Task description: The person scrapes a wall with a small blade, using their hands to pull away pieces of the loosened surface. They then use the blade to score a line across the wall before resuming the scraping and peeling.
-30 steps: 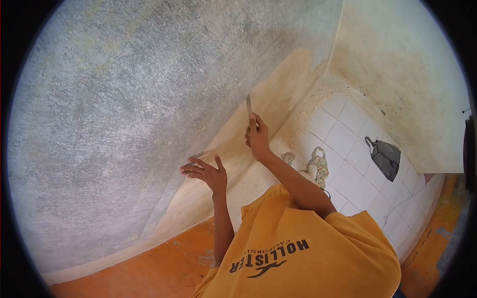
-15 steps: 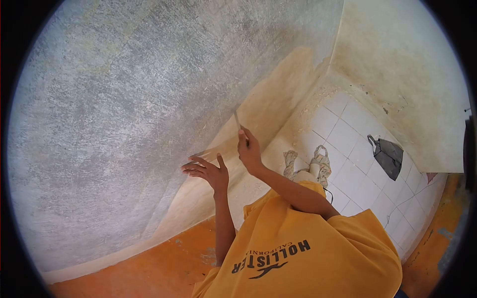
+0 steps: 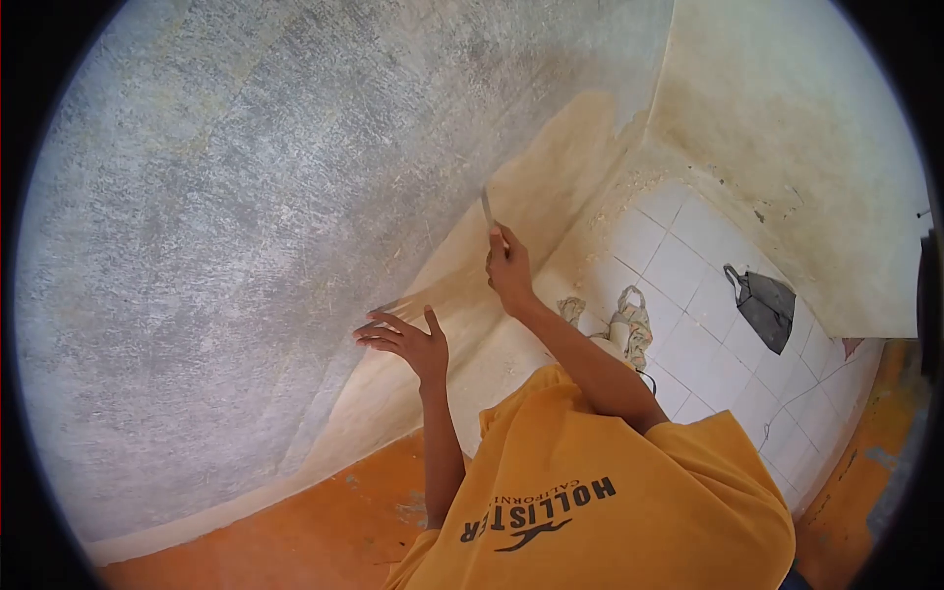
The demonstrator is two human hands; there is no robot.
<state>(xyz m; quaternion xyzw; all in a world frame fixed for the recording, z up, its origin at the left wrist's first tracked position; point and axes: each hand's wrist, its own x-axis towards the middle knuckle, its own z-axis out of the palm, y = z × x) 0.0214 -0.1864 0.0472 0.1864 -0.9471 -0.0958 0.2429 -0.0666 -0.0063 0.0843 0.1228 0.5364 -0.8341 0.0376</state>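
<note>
My right hand (image 3: pixel 509 270) is closed around the handle of a thin scraper (image 3: pixel 487 208). The tool's narrow grey blade points up and meets the wall near the border between the rough grey surface (image 3: pixel 246 226) and the smoother beige patch (image 3: pixel 551 157). Lower and to the left, my left hand (image 3: pixel 405 344) rests its spread fingers at the wall, thumb up, holding nothing. Most of the scraper's handle is hidden in my fist.
White floor tiles (image 3: pixel 688 305) lie to the right, with a dark grey bag (image 3: pixel 765 307) on them. Crumbled debris (image 3: pixel 639 187) lines the corner by the adjoining beige wall (image 3: pixel 787 147). Orange floor (image 3: pixel 344 521) shows below. My shoe (image 3: pixel 632 324) has a pale, crumpled covering.
My right hand and the scraper have moved up and slightly right along the edge of the grey surface. My left hand stays in nearly the same place on the wall.
</note>
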